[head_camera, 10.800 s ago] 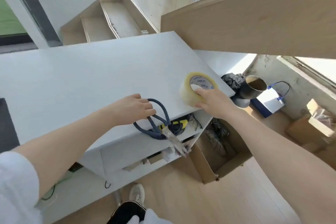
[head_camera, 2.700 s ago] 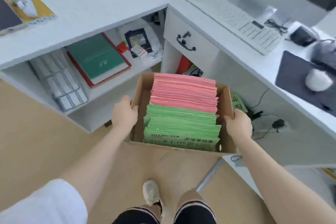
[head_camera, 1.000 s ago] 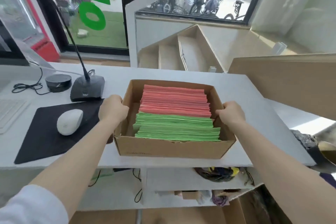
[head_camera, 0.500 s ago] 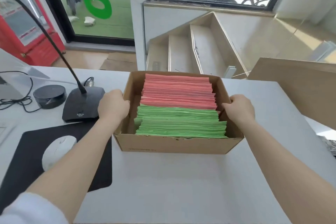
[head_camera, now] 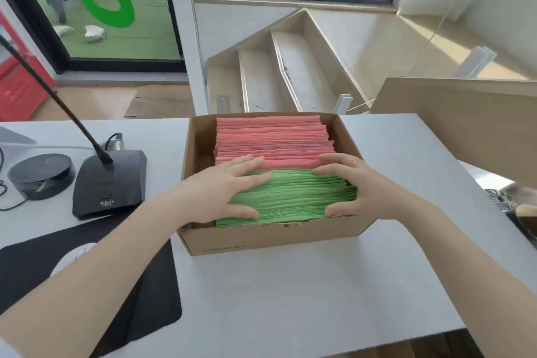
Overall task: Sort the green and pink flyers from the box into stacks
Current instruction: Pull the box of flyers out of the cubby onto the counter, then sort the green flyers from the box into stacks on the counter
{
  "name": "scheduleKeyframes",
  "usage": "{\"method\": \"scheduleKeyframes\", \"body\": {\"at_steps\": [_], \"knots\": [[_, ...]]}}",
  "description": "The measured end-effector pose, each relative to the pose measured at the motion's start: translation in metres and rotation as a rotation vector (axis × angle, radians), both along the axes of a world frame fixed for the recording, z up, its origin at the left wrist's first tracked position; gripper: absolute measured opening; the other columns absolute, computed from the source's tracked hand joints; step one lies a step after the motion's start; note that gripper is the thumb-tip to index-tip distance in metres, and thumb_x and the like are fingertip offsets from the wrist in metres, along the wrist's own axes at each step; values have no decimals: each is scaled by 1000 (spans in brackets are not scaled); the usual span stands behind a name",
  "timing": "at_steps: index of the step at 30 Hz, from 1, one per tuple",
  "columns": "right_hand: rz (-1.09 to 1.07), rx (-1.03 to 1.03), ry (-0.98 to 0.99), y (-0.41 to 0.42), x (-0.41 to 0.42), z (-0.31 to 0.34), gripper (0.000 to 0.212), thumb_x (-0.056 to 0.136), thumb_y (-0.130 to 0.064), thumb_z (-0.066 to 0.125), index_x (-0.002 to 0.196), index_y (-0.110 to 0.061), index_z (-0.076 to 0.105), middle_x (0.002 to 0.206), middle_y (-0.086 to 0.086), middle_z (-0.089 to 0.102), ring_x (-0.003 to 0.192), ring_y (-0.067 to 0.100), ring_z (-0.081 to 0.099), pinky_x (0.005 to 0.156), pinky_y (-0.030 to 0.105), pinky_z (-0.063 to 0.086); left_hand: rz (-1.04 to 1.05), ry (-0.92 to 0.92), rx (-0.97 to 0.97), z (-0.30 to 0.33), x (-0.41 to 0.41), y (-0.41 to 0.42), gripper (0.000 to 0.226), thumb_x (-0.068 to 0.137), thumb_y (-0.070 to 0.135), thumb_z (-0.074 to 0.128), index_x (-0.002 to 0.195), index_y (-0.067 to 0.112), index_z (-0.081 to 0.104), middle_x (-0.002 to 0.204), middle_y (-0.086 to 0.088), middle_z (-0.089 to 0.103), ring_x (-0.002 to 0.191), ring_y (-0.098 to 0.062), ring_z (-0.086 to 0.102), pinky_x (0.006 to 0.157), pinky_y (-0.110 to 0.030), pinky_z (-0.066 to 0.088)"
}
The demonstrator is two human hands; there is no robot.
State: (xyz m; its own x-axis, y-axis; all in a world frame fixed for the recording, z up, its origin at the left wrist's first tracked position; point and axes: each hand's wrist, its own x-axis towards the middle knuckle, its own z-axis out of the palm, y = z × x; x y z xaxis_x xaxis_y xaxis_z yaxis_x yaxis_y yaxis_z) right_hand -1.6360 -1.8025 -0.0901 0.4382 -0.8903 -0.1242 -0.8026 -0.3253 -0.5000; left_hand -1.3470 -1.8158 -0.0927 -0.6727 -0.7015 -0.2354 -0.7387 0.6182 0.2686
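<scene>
An open cardboard box stands on the white desk in front of me. Flyers stand on edge inside it: pink flyers fill the far half and green flyers the near half. My left hand lies spread over the left part of the green flyers, fingertips at the pink-green boundary, thumb near the front edge. My right hand lies the same way over the right part. A ring shows on one of its fingers.
Left of the box stand a gooseneck microphone base and a round black device. A black mouse pad with a white mouse lies at the near left. A wooden board rises at the right.
Both hands have left the box's side walls and moved inward onto the tops of the green flyers. The box now rests on the desk.
</scene>
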Motion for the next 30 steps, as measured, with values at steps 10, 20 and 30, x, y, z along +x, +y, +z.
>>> {"method": "scheduleKeyframes", "body": {"at_steps": [10,20,30], "knots": [[-21,-147,199,-40,18,6,64,66,-49,77,122,-32,52,147,-5,32,136,16,24,109,29,20,72,-38,-132,-3,-7,-26,72,88,51,47,147,31,12,157,8,0,144,-12,-1,115,-28,2],[164,-236,40,-3,11,17,24,79,-27,72,102,-22,69,100,-8,56,92,5,48,82,24,42,-7,344,-91,3,-7,6,49,80,55,48,115,24,64,107,13,55,98,-6,51,88,-26,43],[147,-156,253,7,39,11,23,85,-27,64,107,-22,59,92,-12,48,85,9,43,78,32,44,95,146,-222,3,-8,18,32,83,37,65,108,17,58,101,2,57,95,-19,53,80,-32,43]]}}
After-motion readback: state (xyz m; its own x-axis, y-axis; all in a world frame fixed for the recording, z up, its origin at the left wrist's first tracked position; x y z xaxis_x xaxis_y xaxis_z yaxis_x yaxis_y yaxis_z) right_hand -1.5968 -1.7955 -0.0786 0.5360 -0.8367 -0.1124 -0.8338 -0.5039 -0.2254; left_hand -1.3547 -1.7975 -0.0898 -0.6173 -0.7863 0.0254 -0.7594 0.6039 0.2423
